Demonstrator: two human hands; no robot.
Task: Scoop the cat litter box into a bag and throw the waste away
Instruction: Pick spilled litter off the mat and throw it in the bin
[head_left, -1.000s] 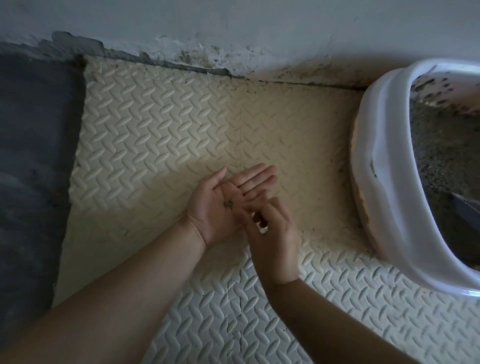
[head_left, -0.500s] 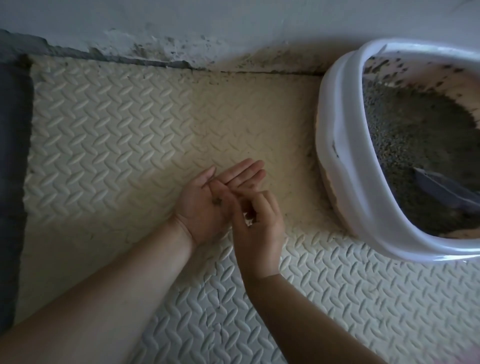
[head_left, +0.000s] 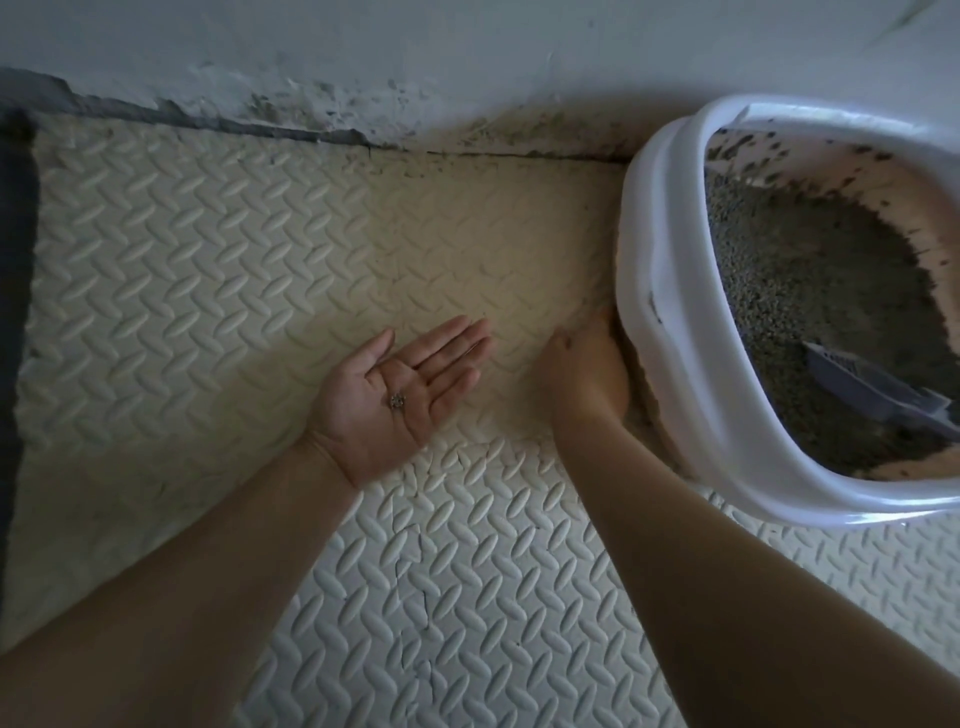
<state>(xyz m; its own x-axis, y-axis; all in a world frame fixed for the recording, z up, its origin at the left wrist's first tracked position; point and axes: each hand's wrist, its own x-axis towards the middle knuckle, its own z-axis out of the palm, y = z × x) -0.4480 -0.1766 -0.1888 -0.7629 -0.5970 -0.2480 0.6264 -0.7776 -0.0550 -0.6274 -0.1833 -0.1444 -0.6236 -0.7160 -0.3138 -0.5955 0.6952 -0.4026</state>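
Note:
A white litter box (head_left: 670, 332) stands at the right, filled with grey litter (head_left: 810, 291). A grey scoop (head_left: 872, 389) lies in the litter near the front. My left hand (head_left: 400, 400) rests palm up over the mat, fingers apart, with a few litter grains (head_left: 397, 401) lying in the palm. My right hand (head_left: 584, 374) is palm down on the mat beside the box's left wall, its fingertips curled against the mat at the foot of the box. Whether it pinches anything is hidden.
A cream diamond-pattern foam mat (head_left: 234, 270) covers the floor. A stained white wall (head_left: 363, 52) runs along the back, with litter specks at its base. A dark grey mat (head_left: 13, 312) lies at the far left edge.
My right hand left the left palm and moved right to the foot of the litter box. The view shifted right, showing more of the box and scoop.

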